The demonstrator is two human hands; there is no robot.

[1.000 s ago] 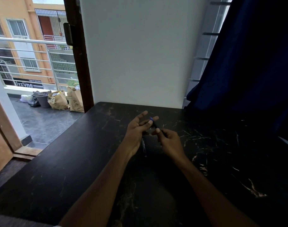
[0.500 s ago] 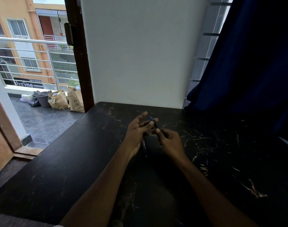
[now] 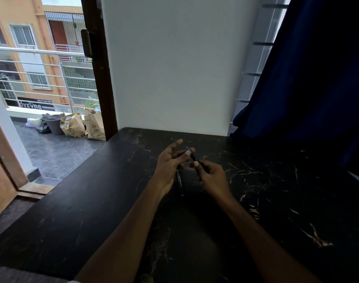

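A slim dark pen insert with a blue tip (image 3: 193, 157) is being pinched by the curled fingers of the right hand (image 3: 212, 177). Its tip end is being nipped between thumb and fingertip of the left hand (image 3: 168, 166), whose other fingers are splayed, probably to steady it for fitting. A black plastic pen barrel (image 3: 179, 183) is being kept just beneath the fingers, on the black marbled table (image 3: 93, 201).

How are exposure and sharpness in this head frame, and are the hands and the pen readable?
Head view: balcony daylight at the left is bright, while the curtain goes nearly black and the table is dark. Head view: the left hand and right hand are dim yet sharp; the pen shows mainly by its blue tip. Head view: the wide lens bows the railing.
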